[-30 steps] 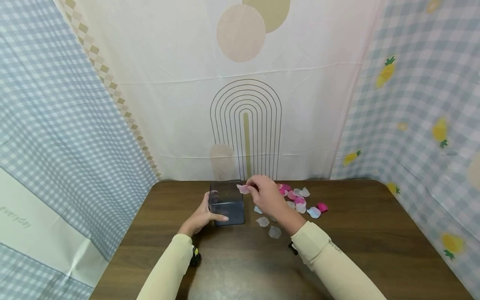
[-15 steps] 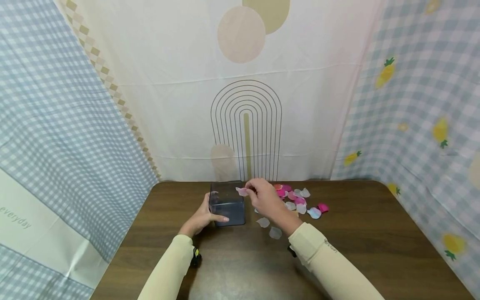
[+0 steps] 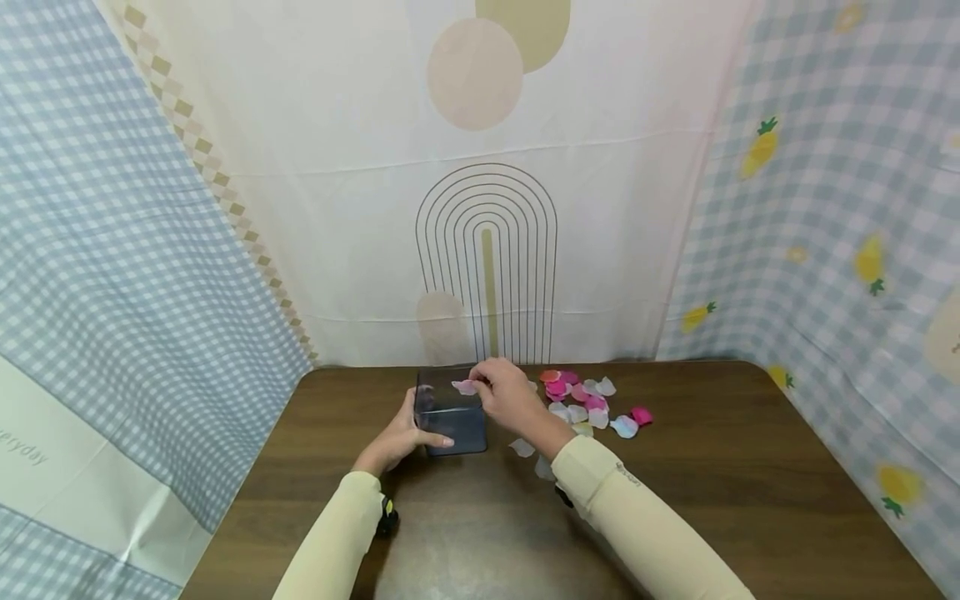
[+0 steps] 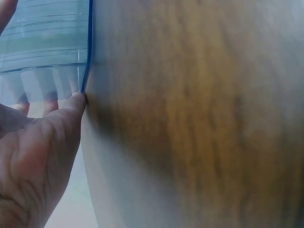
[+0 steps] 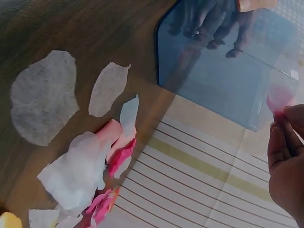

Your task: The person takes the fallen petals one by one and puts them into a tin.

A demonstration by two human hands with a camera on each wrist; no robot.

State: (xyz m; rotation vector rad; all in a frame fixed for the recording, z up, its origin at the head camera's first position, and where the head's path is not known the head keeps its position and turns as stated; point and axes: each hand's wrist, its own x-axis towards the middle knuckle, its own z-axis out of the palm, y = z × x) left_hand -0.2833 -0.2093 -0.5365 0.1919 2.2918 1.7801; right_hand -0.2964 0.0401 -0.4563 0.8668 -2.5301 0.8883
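A clear, blue-tinted plastic box [image 3: 465, 432] stands near the table's far edge. My left hand [image 3: 397, 437] grips it from the left, thumb along the near side; in the left wrist view its fingers [image 4: 50, 105] show behind the see-through wall. My right hand [image 3: 512, 402] pinches a pale pink artificial petal [image 3: 465, 387] between thumb and fingertips. That petal overlaps the upper part of the box in the head view. Seen from the right wrist, the petal [image 5: 279, 99] is at the edge of the box [image 5: 213, 71].
Right of the box lies a loose scatter of pink, white and pale blue petals [image 3: 597, 403] on the brown wooden table [image 3: 720, 500]. Two whitish petals [image 3: 522, 447] lie nearer, beside the right forearm. A patterned cloth [image 3: 615, 250] hangs behind the table's far edge.
My right hand has moved left with the pink petal, from the box's right edge to over the box. The left hand keeps its grip. The head view has shifted slightly.
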